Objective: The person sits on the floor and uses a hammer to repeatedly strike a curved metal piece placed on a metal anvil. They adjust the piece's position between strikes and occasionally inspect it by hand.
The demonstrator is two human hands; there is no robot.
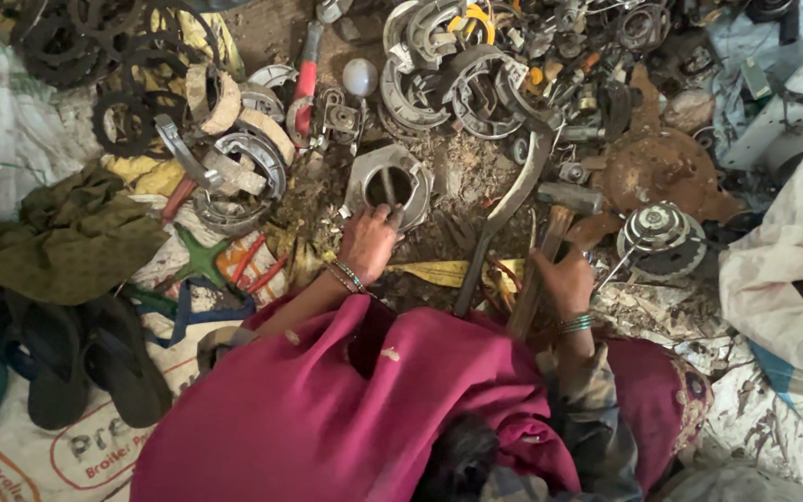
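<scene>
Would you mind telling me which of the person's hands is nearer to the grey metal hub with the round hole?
The left hand. It rests at the grey metal hub's lower edge, holding a thin rod against it. The right hand is off to the side, gripping a wooden-handled hammer.

1. A round metal housing is set on the dirt floor and serves as the landmark.
2. A punch is stood in its opening, gripped from the near side by the left hand.
3. A hammer is held by the right hand, well to the right of the housing.
4. A curved bar is laid between housing and hammer.
5. Brake shoes are piled behind the housing, to its right.
6. Sandals are placed far to its left, nearer the person.
</scene>
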